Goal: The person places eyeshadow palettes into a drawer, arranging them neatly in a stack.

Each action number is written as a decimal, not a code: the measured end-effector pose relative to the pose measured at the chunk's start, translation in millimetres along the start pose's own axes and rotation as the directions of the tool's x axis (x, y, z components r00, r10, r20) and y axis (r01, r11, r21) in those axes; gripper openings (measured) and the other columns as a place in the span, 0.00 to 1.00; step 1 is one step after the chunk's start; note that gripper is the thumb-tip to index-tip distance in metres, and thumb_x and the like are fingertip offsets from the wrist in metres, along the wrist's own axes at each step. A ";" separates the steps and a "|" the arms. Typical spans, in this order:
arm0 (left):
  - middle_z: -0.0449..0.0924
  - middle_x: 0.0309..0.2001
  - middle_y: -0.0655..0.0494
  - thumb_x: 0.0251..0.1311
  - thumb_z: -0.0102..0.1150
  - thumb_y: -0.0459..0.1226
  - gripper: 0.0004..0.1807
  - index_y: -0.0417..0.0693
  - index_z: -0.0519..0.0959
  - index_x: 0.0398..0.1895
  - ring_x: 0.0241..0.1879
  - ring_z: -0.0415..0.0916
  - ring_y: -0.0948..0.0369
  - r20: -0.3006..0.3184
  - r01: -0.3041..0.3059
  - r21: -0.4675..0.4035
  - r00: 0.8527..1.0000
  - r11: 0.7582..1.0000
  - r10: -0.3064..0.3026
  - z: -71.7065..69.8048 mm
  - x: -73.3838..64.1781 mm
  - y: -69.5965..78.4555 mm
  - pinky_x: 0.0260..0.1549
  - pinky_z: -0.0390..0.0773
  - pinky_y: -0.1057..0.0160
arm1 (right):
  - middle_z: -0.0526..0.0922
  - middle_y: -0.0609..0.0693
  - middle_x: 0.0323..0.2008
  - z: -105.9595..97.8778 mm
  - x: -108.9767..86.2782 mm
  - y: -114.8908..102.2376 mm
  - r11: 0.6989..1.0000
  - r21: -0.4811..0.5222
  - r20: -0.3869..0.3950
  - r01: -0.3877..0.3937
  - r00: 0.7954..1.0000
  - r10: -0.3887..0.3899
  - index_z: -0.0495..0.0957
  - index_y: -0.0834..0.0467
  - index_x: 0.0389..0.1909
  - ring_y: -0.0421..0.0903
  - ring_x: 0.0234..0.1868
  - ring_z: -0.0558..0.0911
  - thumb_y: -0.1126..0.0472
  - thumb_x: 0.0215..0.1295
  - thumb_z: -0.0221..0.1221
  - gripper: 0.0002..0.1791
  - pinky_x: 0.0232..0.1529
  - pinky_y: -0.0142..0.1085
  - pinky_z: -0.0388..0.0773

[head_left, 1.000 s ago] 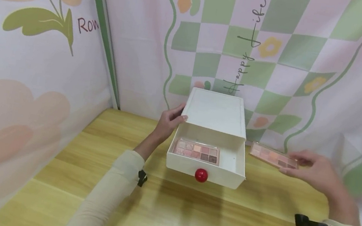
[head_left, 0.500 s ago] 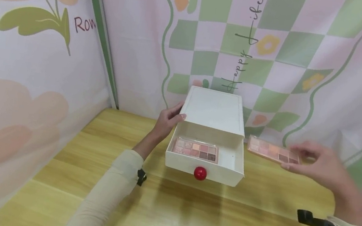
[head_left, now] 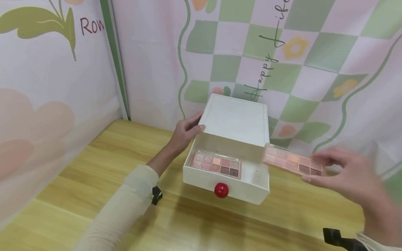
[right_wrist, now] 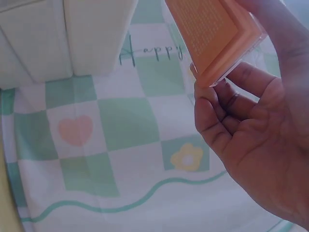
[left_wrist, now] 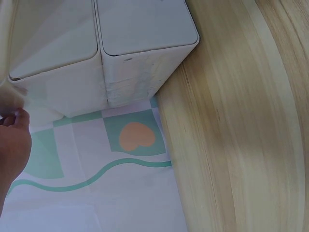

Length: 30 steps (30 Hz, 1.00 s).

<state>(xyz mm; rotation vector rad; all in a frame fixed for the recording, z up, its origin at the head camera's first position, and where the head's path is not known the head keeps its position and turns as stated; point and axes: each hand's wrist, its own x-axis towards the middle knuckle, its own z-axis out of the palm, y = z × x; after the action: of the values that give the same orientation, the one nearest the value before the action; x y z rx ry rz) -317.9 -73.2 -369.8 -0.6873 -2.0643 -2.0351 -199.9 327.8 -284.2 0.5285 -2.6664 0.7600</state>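
Note:
In the head view, my right hand (head_left: 349, 174) pinches an eyeshadow palette (head_left: 293, 161) by its right end. The palette's left end overlaps the right wall of the open drawer. In the right wrist view, the palette's orange-pink underside (right_wrist: 207, 36) with printed text faces the camera, fingers and thumb at its edges. My left hand (head_left: 185, 134) grips the left side of the white drawer box (head_left: 236, 120), thumb on its top edge. A second eyeshadow palette (head_left: 216, 164) lies at the left in the pulled-out drawer (head_left: 201, 177), which has a round red knob (head_left: 221, 190).
The box stands at the back of a wooden table (head_left: 184, 236), against a green-and-white checked cloth (head_left: 233, 39). A floral cloth (head_left: 29, 74) hangs along the left side. Drawer floor shows right of the palette lying inside.
My right hand has carried its palette left and slightly up, from beside the drawer to over its right wall. The left hand keeps its place on the box; the view shifts slightly.

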 end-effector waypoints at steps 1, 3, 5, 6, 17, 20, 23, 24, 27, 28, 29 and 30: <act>0.60 0.77 0.37 0.67 0.52 0.37 0.35 0.33 0.59 0.75 0.76 0.64 0.45 0.000 0.000 -0.003 1.000 1.000 0.000 -0.2 0.1 0.5 0.74 0.70 0.56 | 0.79 0.28 0.38 1.6 2.0 -2.8 1.000 -0.018 -0.006 0.022 1.000 -0.022 0.86 0.57 0.48 0.18 0.39 0.71 0.56 0.37 0.83 0.32 0.36 0.14 0.68; 0.60 0.77 0.37 0.68 0.52 0.36 0.34 0.33 0.59 0.75 0.76 0.64 0.45 0.001 0.000 -0.008 1.000 1.000 0.000 -0.5 0.2 1.5 0.74 0.70 0.55 | 0.81 0.34 0.36 6.0 5.6 -8.4 0.997 -0.038 -0.021 0.062 0.998 -0.063 0.87 0.56 0.46 0.19 0.38 0.71 0.55 0.35 0.83 0.31 0.35 0.15 0.68; 0.60 0.77 0.38 0.69 0.52 0.35 0.34 0.33 0.60 0.75 0.76 0.64 0.45 0.005 0.002 -0.013 1.000 1.000 -0.002 -0.8 0.0 2.6 0.74 0.70 0.55 | 0.82 0.40 0.35 11.2 8.4 -13.9 0.995 -0.025 -0.035 0.096 0.995 -0.097 0.87 0.57 0.45 0.21 0.37 0.72 0.57 0.33 0.84 0.31 0.35 0.15 0.69; 0.60 0.77 0.38 0.69 0.52 0.35 0.33 0.33 0.60 0.75 0.76 0.64 0.45 0.008 0.002 -0.014 1.000 1.000 -0.002 -0.9 -0.2 3.1 0.75 0.70 0.55 | 0.82 0.40 0.34 14.1 9.5 -16.1 0.993 -0.013 -0.040 0.115 0.992 -0.116 0.87 0.57 0.44 0.22 0.37 0.72 0.58 0.33 0.84 0.31 0.35 0.15 0.70; 0.59 0.78 0.38 0.70 0.52 0.35 0.34 0.32 0.58 0.76 0.76 0.62 0.44 0.000 0.013 -0.007 1.000 1.000 -0.013 -2.4 -1.6 2.1 0.75 0.69 0.54 | 0.83 0.46 0.37 39.2 17.1 -44.0 0.984 0.079 -0.015 0.157 0.988 -0.157 0.87 0.59 0.44 0.27 0.38 0.72 0.60 0.38 0.82 0.27 0.38 0.17 0.72; 0.60 0.77 0.38 0.69 0.52 0.36 0.34 0.33 0.59 0.76 0.76 0.63 0.45 -0.001 0.008 -0.002 1.000 1.000 -0.008 -2.1 -2.0 1.1 0.75 0.69 0.55 | 0.83 0.46 0.36 44.7 19.2 -51.5 0.981 0.101 -0.007 0.163 0.987 -0.163 0.87 0.58 0.44 0.29 0.39 0.73 0.59 0.39 0.82 0.27 0.39 0.18 0.72; 0.60 0.77 0.37 0.68 0.53 0.37 0.35 0.32 0.59 0.76 0.76 0.63 0.45 0.002 0.005 0.002 1.000 1.000 -0.005 -1.5 -2.2 0.4 0.75 0.69 0.55 | 0.83 0.47 0.36 50.0 21.7 -58.1 0.981 0.104 -0.004 0.164 0.986 -0.165 0.87 0.59 0.44 0.30 0.39 0.73 0.58 0.39 0.82 0.27 0.39 0.18 0.72; 0.60 0.77 0.37 0.68 0.53 0.37 0.35 0.32 0.59 0.75 0.76 0.63 0.44 0.002 0.004 0.003 1.000 1.000 -0.004 -1.3 -2.2 0.3 0.75 0.68 0.55 | 0.84 0.47 0.36 51.6 22.8 -60.4 0.981 0.100 -0.004 0.167 0.986 -0.168 0.87 0.59 0.44 0.30 0.39 0.74 0.57 0.39 0.82 0.27 0.39 0.18 0.73; 0.59 0.77 0.36 0.68 0.52 0.37 0.36 0.30 0.58 0.75 0.77 0.62 0.44 0.004 0.002 0.000 1.000 1.000 -0.002 -0.4 -1.8 0.9 0.76 0.68 0.54 | 0.86 0.48 0.36 56.3 26.5 -65.6 0.980 0.088 -0.006 0.177 0.984 -0.177 0.87 0.59 0.44 0.31 0.38 0.74 0.56 0.38 0.82 0.28 0.40 0.19 0.74; 0.59 0.77 0.36 0.68 0.52 0.38 0.36 0.30 0.58 0.75 0.77 0.62 0.44 0.004 0.002 -0.001 1.000 1.000 -0.002 -0.2 -1.8 1.3 0.76 0.67 0.54 | 0.87 0.48 0.37 57.5 27.4 -67.1 0.980 0.085 -0.006 0.181 0.984 -0.181 0.87 0.59 0.44 0.32 0.38 0.74 0.56 0.38 0.82 0.27 0.40 0.20 0.74; 0.59 0.77 0.36 0.68 0.52 0.38 0.36 0.29 0.58 0.75 0.77 0.62 0.44 0.004 0.003 -0.001 1.000 1.000 -0.003 -0.1 -1.6 1.6 0.76 0.67 0.54 | 0.87 0.49 0.37 58.8 28.4 -68.4 0.979 0.081 -0.008 0.185 0.983 -0.185 0.87 0.58 0.43 0.32 0.38 0.75 0.56 0.38 0.82 0.27 0.40 0.21 0.74; 0.58 0.77 0.36 0.68 0.52 0.38 0.36 0.29 0.58 0.75 0.77 0.61 0.44 0.004 0.004 0.000 1.000 1.000 -0.004 -0.1 -1.6 1.8 0.76 0.67 0.54 | 0.88 0.49 0.37 59.9 29.2 -69.7 0.979 0.081 -0.007 0.187 0.982 -0.187 0.87 0.58 0.43 0.32 0.38 0.75 0.55 0.38 0.82 0.28 0.39 0.22 0.75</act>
<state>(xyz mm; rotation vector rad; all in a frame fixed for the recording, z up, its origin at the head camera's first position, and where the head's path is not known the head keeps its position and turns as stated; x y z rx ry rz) -315.7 -73.7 -368.8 -0.6886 -2.0701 -2.0375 -207.5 231.9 -290.6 0.7882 -2.5489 0.8147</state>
